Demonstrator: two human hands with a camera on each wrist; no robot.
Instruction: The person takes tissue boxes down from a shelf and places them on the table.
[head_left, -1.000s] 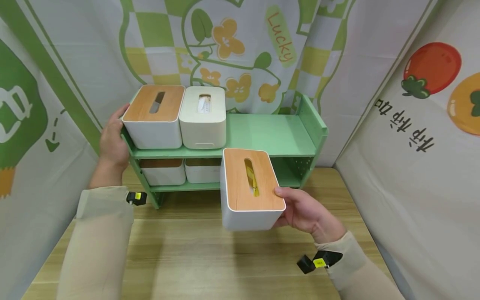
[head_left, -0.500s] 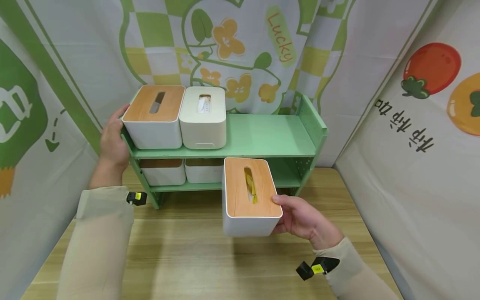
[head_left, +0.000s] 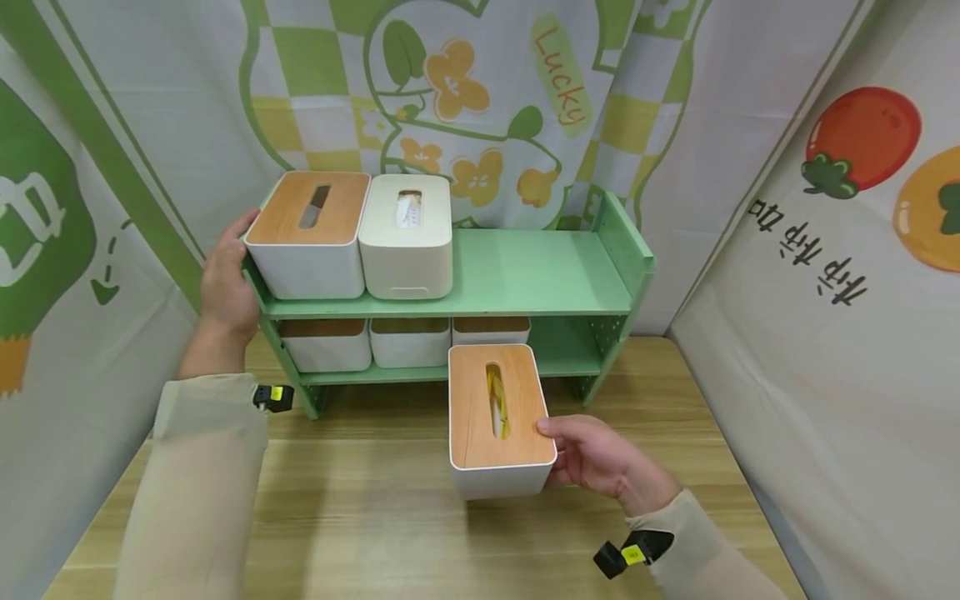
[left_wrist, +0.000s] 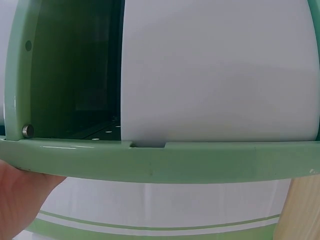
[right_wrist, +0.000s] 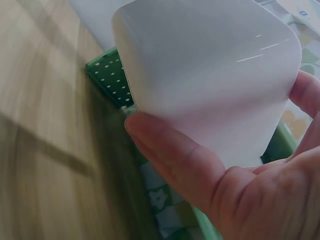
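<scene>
My right hand (head_left: 600, 458) grips a white tissue box (head_left: 498, 483) with a wood-grain lid at its right side, thumb on the lid's edge. Something yellow shows through the lid's slot. The box is held over the table in front of a green two-tier shelf (head_left: 540, 267). In the right wrist view, fingers (right_wrist: 170, 150) curl round the white box (right_wrist: 210, 65). At the shelf's left end, my left hand (head_left: 228, 287) holds the side panel. The left wrist view shows part of that hand (left_wrist: 22, 195) against the green panel (left_wrist: 150, 162); its fingertips are hidden there.
On the top tier stand a wood-lidded box (head_left: 307, 267) and a cream box (head_left: 405, 267), side by side at the left. Three more boxes, the leftmost one (head_left: 326, 350) among them, line the lower tier. Printed cloth (head_left: 480, 83) hangs behind, over the wooden table (head_left: 360, 517).
My right hand has drawn the tissue box down and toward me, away from the shelf. A third box on the lower tier has come into sight behind it. The left hand stays put.
</scene>
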